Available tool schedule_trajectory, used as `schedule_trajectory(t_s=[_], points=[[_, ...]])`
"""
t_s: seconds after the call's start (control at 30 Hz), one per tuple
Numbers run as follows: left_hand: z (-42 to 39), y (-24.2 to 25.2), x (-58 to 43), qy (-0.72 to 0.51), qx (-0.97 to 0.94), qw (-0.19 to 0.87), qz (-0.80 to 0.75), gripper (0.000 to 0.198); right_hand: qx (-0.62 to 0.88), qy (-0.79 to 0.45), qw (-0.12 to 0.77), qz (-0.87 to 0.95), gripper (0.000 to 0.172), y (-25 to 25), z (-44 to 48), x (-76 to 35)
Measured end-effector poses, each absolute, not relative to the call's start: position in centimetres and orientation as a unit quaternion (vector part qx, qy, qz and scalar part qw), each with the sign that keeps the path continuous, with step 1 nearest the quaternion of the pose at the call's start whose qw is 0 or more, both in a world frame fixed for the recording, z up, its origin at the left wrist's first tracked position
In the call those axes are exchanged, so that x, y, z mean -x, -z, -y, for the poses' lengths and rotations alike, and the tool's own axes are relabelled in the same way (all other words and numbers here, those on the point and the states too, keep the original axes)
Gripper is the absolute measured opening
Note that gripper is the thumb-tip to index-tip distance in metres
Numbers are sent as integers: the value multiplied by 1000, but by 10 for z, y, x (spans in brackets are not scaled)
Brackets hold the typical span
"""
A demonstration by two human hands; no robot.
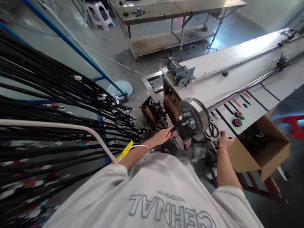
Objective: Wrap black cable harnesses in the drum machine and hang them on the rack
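My left hand [164, 135] is closed around a black cable bundle [179, 124], which runs into the opening of a round metal-rimmed ring machine [197, 115] at the bench end. My right hand [226, 141] rests by the near edge of the white bench [206, 84], its thumb and a finger apart. Just left of that hand lie black-handled scissors [212, 129]. Any small thing beneath its fingers is too small to make out. A yellow tag [124, 151] hangs by my left forearm.
Many black cable harnesses [47, 85] hang on a blue rack at left. A motor [175, 68] sits on the bench corner. Tape rolls [237, 122] lie on the bench. An open cardboard box [273, 158] stands at right, and another table [166, 14] behind.
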State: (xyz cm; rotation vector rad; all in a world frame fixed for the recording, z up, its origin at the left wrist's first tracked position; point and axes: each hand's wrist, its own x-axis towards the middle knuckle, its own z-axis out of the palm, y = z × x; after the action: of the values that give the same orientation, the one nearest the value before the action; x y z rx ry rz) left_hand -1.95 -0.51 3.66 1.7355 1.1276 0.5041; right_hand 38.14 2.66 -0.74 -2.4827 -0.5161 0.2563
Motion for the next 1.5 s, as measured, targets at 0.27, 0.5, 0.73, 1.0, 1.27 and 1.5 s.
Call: schedule_trajectory(t_s=[0.27, 0.5, 0.73, 1.0, 1.27, 1.5], points=[[-23, -37, -4, -180, -727, 418, -515, 30, 934, -92, 279, 204, 67, 12, -27, -385], [-21, -37, -9, 24, -758, 220, -613, 36, 939, -85, 263, 205, 67, 18, -28, -389], [-8, -37, -3, 27, -750, 203, -628, 30, 935, -80, 283, 198, 70, 18, -27, -388], [-5, -32, -1, 18, -724, 208, -657, 27, 932, -89, 291, 199, 68, 18, -27, -390], [16, -21, 17, -19, -711, 248, -658, 26, 929, -80, 303, 196, 66, 18, -27, -388], [26, -16, 30, -101, -699, 278, -651, 26, 933, -82, 286, 204, 64, 18, -27, -389]])
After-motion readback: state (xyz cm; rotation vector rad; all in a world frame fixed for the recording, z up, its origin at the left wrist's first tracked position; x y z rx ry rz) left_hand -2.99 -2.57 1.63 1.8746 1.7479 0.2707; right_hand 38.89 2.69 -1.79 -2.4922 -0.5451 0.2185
